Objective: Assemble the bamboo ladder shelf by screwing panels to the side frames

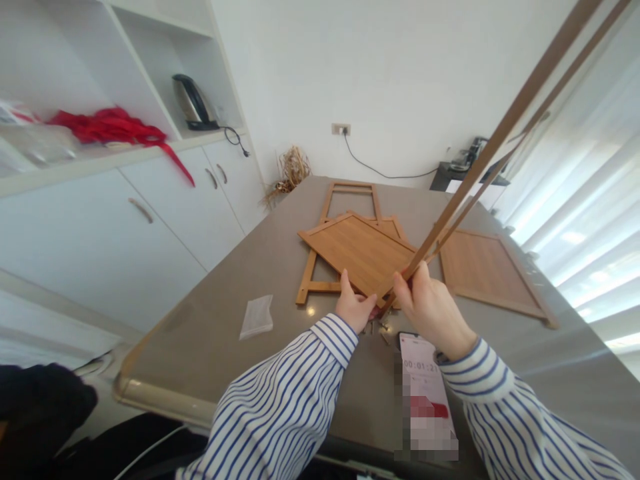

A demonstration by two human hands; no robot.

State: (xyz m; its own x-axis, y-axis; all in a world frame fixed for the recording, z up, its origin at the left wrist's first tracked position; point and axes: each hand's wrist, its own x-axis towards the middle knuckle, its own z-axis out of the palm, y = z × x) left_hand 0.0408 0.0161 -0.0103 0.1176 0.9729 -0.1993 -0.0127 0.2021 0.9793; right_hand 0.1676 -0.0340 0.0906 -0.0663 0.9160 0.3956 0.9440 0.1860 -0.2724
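Note:
My left hand (353,309) grips the near corner of a brown wooden panel (357,248), its index finger stretched along the panel's edge. With closed fingers my right hand (434,312) holds a wooden frame (477,167) near its lower end. That frame stands tilted, rising to the upper right, and its bottom meets the panel's corner by my left hand. Whether the two parts are joined there is hidden by my fingers. Several small metal screws (384,328) lie on the table just below my hands. Under the panel lies another wooden frame (306,275), flat.
Another wooden panel (493,270) lies at the right of the grey table (210,340). A phone (425,373) showing a timer rests near my right wrist. To the left is a clear plastic bag (257,317). Shelves hold a kettle (193,103) and red ribbon (113,127).

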